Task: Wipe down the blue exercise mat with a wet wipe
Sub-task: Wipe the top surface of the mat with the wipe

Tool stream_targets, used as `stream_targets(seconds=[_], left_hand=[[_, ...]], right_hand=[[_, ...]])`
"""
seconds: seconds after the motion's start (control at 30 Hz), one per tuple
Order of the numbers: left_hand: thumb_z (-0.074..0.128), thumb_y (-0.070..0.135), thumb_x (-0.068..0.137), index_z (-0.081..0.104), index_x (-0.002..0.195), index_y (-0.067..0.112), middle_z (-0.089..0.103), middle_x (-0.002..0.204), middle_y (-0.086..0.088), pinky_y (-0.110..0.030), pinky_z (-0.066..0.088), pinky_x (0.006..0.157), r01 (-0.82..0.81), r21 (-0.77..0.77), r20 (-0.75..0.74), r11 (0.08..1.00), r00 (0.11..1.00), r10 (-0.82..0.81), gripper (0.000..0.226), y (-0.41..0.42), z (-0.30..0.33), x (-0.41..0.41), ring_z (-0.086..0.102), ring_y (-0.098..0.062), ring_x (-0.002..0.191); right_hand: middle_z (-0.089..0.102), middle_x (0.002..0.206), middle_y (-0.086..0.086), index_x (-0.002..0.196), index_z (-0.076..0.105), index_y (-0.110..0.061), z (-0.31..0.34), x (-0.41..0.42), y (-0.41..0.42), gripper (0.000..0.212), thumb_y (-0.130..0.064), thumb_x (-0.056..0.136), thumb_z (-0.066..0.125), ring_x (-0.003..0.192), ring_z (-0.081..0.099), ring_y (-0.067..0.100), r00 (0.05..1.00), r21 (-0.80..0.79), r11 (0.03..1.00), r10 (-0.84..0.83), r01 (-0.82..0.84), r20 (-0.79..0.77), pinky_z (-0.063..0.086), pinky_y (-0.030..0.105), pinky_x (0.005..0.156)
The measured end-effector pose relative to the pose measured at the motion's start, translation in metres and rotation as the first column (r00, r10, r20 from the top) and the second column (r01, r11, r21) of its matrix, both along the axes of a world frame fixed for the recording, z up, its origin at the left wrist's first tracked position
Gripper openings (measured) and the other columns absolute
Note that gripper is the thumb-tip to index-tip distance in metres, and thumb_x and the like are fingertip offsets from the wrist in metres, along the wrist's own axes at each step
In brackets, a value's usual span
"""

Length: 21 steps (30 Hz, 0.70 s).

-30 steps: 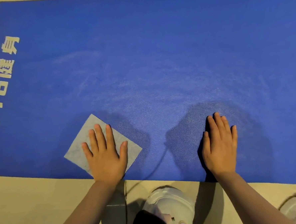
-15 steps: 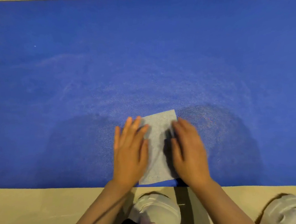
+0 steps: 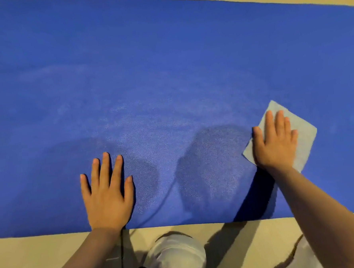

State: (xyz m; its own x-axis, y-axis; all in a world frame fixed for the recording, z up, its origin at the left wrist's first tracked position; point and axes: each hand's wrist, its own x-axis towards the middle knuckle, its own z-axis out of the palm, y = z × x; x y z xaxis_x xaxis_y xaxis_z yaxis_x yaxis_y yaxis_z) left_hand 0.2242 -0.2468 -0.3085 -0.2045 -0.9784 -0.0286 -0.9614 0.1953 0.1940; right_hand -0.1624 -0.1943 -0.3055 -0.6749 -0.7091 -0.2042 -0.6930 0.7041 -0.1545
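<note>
Head view: flat blue foam exercise mat on beige floor
Right hand: fingers straight, pressing pale grey square wet wipe
Left hand: flat, empty, on mat

The wet wipe has passed from the left hand to the right hand, now pressed flat further right.

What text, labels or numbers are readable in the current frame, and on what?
None. The visible stretch of the blue mat carries no print in this frame.
The wet wipe under the right hand is blank.
The white shoe by the mat's near edge shows no readable mark.
The left hand lies flat on bare mat.
</note>
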Motion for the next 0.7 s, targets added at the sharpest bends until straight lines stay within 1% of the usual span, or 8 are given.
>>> stream_targets(seconds=[0.1,0.2,0.27,0.37,0.47,0.53,0.6,0.7], left_hand=[[0.030,0.043,0.097,0.045,0.147,0.015,0.037,0.155,-0.014,-0.058,0.015,0.115,-0.005,-0.015,0.013,1.000,1.000,0.005,0.059,-0.001,-0.001,-0.001,0.026,-0.032,0.146],[0.030,0.042,0.097,0.045,0.147,0.014,0.037,0.155,-0.015,-0.058,0.015,0.115,0.002,-0.021,0.034,1.000,0.999,-0.001,0.060,0.000,-0.002,-0.002,0.027,-0.034,0.146],[0.029,0.042,0.097,0.045,0.147,0.014,0.037,0.155,-0.015,-0.058,0.014,0.115,-0.002,-0.019,0.032,1.000,0.999,0.003,0.060,-0.001,-0.002,-0.001,0.026,-0.034,0.146],[0.029,0.043,0.097,0.044,0.147,0.014,0.037,0.155,-0.015,-0.059,0.015,0.115,0.001,-0.012,0.027,1.000,1.000,-0.001,0.060,-0.002,-0.002,-0.001,0.026,-0.034,0.146],[0.029,0.043,0.097,0.044,0.147,0.014,0.037,0.155,-0.015,-0.059,0.016,0.115,0.010,-0.010,0.021,1.000,1.000,-0.009,0.061,-0.002,-0.001,0.000,0.026,-0.034,0.146],[0.030,0.043,0.097,0.045,0.147,0.014,0.037,0.155,-0.015,-0.058,0.015,0.115,0.011,-0.007,0.012,1.000,1.000,-0.011,0.060,-0.003,0.000,0.002,0.026,-0.033,0.146],[0.030,0.043,0.097,0.045,0.147,0.014,0.037,0.155,-0.015,-0.058,0.015,0.115,0.008,0.000,0.006,1.000,1.000,-0.008,0.060,-0.003,0.001,0.001,0.026,-0.033,0.146],[0.030,0.045,0.097,0.045,0.147,0.013,0.036,0.155,-0.016,-0.060,0.015,0.115,0.022,0.009,-0.007,1.000,1.000,-0.022,0.061,-0.002,0.002,0.001,0.025,-0.034,0.146]], right_hand=[[0.009,0.164,0.010,0.157,0.016,-0.018,0.004,-0.004,0.036,0.076,-0.056,0.092,0.012,0.150,0.007,0.028,0.956,-0.002,0.957,-0.291,0.291,-0.021,0.005,0.056,0.119],[0.016,0.161,0.020,0.154,0.022,-0.007,-0.002,0.044,0.026,0.078,-0.052,0.092,0.011,0.149,0.013,0.036,0.932,-0.057,0.930,-0.363,0.362,-0.004,0.008,0.056,0.117],[0.027,0.156,0.025,0.151,0.030,-0.001,-0.006,0.093,0.010,0.074,-0.048,0.094,0.016,0.145,0.025,0.040,0.976,-0.061,0.974,-0.218,0.217,-0.004,0.011,0.054,0.115],[0.040,0.149,0.025,0.146,0.041,-0.001,-0.008,0.180,-0.001,0.063,-0.041,0.098,0.027,0.139,0.037,0.041,0.988,-0.115,0.982,0.143,-0.150,-0.060,0.017,0.053,0.112],[0.029,0.158,0.015,0.152,0.032,-0.013,-0.002,0.239,0.004,0.059,-0.044,0.104,0.021,0.147,0.023,0.031,0.848,-0.135,0.842,0.529,-0.522,0.025,0.012,0.049,0.118],[0.029,0.158,0.008,0.151,0.031,-0.019,-0.002,0.226,0.008,0.055,-0.044,0.103,0.027,0.147,0.026,0.026,0.756,-0.163,0.748,0.655,-0.643,0.023,0.014,0.046,0.118],[0.034,0.156,0.007,0.149,0.037,-0.020,-0.008,0.184,0.020,0.057,-0.045,0.098,0.034,0.144,0.031,0.025,0.773,-0.160,0.762,0.634,-0.627,-0.012,0.018,0.048,0.116],[0.027,0.159,0.010,0.153,0.029,-0.022,-0.008,0.093,0.049,0.065,-0.054,0.096,0.027,0.147,0.023,0.028,0.959,-0.047,0.959,0.276,-0.279,-0.060,0.014,0.055,0.116]])
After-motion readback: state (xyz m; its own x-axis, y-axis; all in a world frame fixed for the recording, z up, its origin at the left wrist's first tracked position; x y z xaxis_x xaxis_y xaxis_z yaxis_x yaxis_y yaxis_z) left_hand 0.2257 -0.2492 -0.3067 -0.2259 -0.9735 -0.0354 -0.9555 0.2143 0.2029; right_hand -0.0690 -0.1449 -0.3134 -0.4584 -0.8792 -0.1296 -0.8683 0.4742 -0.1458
